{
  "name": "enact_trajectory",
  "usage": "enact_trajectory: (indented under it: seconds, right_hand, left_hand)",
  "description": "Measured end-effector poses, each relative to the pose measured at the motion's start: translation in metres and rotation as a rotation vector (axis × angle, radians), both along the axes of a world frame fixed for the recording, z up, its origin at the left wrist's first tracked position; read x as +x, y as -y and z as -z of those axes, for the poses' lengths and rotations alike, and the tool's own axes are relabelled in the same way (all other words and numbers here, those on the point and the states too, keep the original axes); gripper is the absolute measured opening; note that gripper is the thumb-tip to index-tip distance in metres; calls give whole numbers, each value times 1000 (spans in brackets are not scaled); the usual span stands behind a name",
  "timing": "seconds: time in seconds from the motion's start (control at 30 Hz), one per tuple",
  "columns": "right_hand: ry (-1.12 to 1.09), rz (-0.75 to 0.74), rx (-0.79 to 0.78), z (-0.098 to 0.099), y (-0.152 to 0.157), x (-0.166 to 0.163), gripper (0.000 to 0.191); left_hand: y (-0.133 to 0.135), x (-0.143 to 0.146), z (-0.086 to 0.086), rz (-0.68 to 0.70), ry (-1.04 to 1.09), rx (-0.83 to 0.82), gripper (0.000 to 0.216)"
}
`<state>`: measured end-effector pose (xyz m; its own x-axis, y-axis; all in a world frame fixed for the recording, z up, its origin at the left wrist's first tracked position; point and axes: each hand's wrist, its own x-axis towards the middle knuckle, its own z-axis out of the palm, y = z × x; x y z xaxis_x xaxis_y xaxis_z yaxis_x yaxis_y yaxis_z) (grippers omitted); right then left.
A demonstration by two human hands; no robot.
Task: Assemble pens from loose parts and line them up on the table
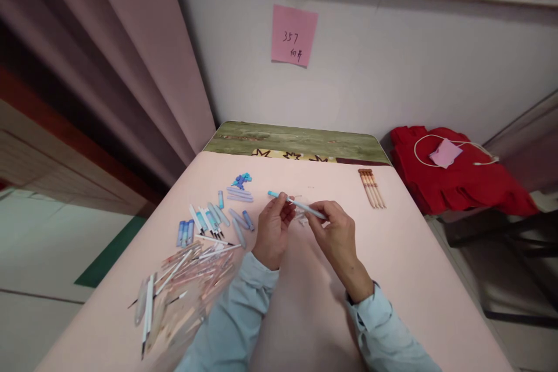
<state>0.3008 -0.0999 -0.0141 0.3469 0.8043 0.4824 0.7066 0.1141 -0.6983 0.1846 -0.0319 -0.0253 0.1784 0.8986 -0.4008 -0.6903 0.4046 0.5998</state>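
Observation:
My left hand (pixel 274 230) and my right hand (pixel 335 233) both pinch a thin light-blue pen (pixel 296 203) above the pink table (pixel 418 267), the left near its capped left part, the right at its right end. The pen lies almost level, tip pointing left. Something small and clear lies under my right fingers; I cannot make it out. Left of my hands lie several blue pen caps and barrels (pixel 226 215) and a blurred heap of pink pens and refills (pixel 187 279).
A bundle of wooden-coloured pens (pixel 372 187) lies at the table's far right. A green board (pixel 300 140) sits at the far edge under a pink sticky note (pixel 293 35) on the wall. A red cloth with a white cable (pixel 457 177) is on the right; a curtain (pixel 143 58) hangs left.

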Motion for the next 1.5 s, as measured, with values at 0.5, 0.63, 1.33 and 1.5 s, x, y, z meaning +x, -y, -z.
enact_trajectory:
  seconds: [0.5, 0.63, 1.33, 1.5]
  right_hand:
    - [169, 93, -2, 2, 4, -3, 14]
    - [207, 103, 16, 0, 4, -4, 14]
    - [-130, 24, -226, -6, 4, -8, 30]
    - [-188, 18, -234, -5, 5, -6, 17]
  left_hand:
    - [4, 3, 1, 50, -39, 79, 26]
    - [5, 5, 0, 55, -20, 80, 25]
    - [3, 4, -3, 42, 35, 126, 24]
    - [2, 0, -3, 46, 8, 114, 24]
